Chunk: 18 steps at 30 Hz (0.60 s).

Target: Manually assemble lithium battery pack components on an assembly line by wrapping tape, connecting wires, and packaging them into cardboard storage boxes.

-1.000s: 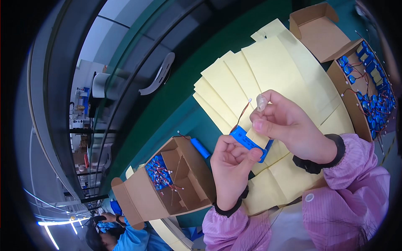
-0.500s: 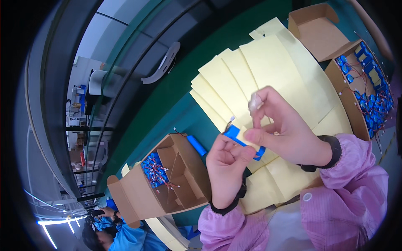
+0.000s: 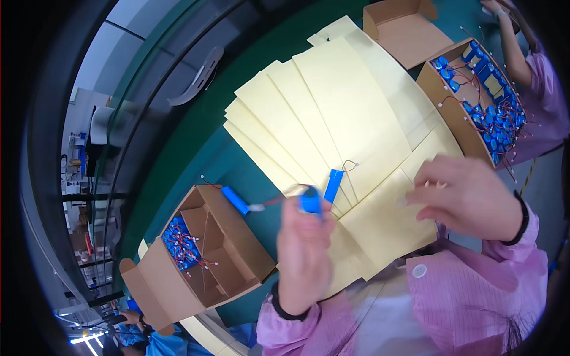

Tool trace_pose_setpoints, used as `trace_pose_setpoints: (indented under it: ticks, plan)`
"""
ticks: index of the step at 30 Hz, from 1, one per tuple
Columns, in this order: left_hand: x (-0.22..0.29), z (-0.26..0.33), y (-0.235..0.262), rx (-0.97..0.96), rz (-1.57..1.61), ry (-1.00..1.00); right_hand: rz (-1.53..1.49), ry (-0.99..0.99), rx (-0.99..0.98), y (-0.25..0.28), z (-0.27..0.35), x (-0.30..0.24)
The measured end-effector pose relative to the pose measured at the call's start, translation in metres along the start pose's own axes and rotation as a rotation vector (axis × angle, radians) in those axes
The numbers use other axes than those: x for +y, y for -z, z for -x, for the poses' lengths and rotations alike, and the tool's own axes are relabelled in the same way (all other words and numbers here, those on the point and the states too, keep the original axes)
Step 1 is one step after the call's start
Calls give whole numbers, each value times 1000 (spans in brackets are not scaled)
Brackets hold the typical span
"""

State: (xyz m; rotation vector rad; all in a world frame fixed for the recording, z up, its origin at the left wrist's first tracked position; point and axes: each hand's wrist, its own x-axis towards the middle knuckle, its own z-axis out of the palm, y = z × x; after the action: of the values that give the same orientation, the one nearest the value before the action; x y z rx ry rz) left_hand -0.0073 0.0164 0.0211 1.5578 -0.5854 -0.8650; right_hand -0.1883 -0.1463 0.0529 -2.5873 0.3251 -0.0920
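My left hand (image 3: 304,255), smeared by motion, is closed around a blue cylindrical battery (image 3: 310,200) above the yellow sheets. A thin red wire with a white connector trails leftward from near its top. To the right, my right hand (image 3: 469,193) hovers over the sheets' near right side, thumb and curled fingers apart, with nothing visible in it. Between the hands, slightly beyond the left one, a second blue battery (image 3: 333,185) lies on the fanned yellow sheets (image 3: 356,101), its wire reaching right. Another blue battery (image 3: 236,200) rests on the green table beside the left box.
An open cardboard box (image 3: 240,249) at left has dividers and wired blue batteries (image 3: 181,240) in one compartment. At far right stands a second box (image 3: 439,98) with many more. Another person's arm (image 3: 515,53) shows beyond it. A blue-sleeved person (image 3: 169,344) is at lower left.
My hands have separated: the right moved away to the right, and the left keeps a battery, now upright. The battery on the sheets has come into plain sight. The whole view has shifted.
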Motion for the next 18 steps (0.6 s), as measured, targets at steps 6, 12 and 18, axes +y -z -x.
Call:
trace_pose_setpoints:
  ticks: [6, 12, 18]
  plan:
    - [10, 10, -15, -542, -734, 101, 51, -13, -49, -32, 10, 10]
    - [-20, 25, -24, -765, -750, -367, 78, 55, -106, -36, -1, 15]
    - [-36, 26, -24, -838, -816, -525, 87, 78, -103, -39, -6, 17]
